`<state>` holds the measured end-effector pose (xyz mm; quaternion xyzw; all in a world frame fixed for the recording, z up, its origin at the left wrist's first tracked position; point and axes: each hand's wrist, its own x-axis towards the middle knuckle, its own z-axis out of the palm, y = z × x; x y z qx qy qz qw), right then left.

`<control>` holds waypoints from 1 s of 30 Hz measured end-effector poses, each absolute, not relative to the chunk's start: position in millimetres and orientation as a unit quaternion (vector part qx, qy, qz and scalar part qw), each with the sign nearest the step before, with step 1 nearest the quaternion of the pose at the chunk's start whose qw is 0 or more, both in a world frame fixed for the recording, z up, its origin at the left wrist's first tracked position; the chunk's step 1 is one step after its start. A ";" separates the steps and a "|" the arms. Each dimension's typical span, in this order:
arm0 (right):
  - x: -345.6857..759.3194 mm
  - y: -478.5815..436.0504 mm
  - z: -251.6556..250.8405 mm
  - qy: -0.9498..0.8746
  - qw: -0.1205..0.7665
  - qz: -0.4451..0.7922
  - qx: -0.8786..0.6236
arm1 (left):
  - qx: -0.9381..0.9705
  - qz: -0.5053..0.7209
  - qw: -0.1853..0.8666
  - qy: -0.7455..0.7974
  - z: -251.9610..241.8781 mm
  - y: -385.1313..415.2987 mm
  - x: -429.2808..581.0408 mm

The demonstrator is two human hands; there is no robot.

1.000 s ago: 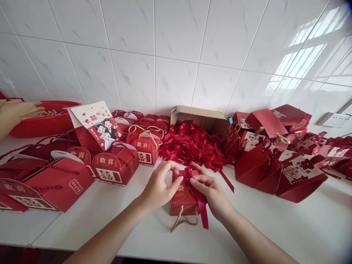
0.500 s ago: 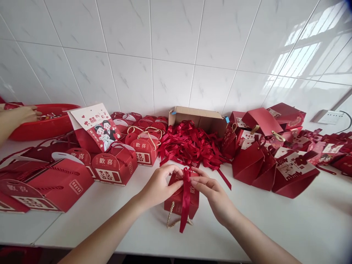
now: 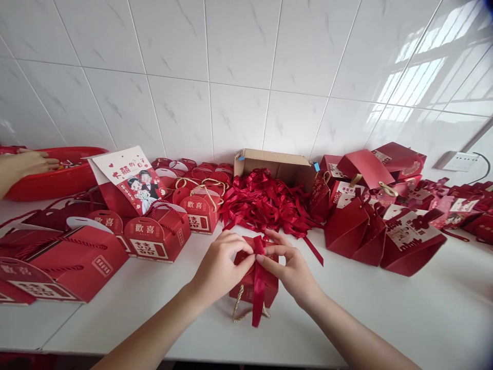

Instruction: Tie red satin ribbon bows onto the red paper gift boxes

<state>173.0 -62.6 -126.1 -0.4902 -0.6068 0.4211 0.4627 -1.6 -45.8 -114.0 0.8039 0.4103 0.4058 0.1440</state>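
Observation:
A small red gift box point(image 3: 269, 293) stands on the white table in front of me, a gold twisted cord handle point(image 3: 239, 308) hanging at its near side. Over its top runs a red satin ribbon point(image 3: 259, 290), one tail of which drops down the near face. My left hand point(image 3: 221, 262) pinches the ribbon at the top of the box between thumb and fingers. From the other side my right hand point(image 3: 292, 270) pinches the same spot, its thumb nearly meeting the left one. The fingers partly cover the ribbon's loop or knot.
Behind the box lies a heap of red ribbons point(image 3: 269, 200) spilling from a cardboard box point(image 3: 277, 158). Red boxes with cord handles point(image 3: 156, 234) fill the left; red bags point(image 3: 414, 239) stand right. Another person's hand point(image 3: 29, 165) reaches into a red basin point(image 3: 57, 182).
My fingers have closed in on the ribbon at the box top, the right thumb shifting left towards the knot. The view has tilted slightly; the gift box stays put.

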 end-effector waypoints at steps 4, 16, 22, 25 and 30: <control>171.2 -63.1 -127.2 -0.577 0.478 0.467 -0.470 | 0.800 0.397 0.115 0.434 -115.6 -48.8 -0.4; 171.2 -60.7 -129.7 -0.557 0.471 0.497 -0.471 | 0.784 0.388 0.156 0.459 -118.1 -50.1 0.0; 171.5 -61.0 -129.3 -0.562 0.466 0.512 -0.453 | 0.786 0.375 0.181 0.457 -118.6 -50.6 1.0; 171.3 -62.0 -128.7 -0.562 0.468 0.523 -0.438 | 0.782 0.384 0.170 0.461 -119.6 -52.4 1.4; 170.4 -63.6 -127.8 -0.559 0.476 0.538 -0.414 | 0.790 0.388 0.150 0.450 -119.5 -54.9 -0.7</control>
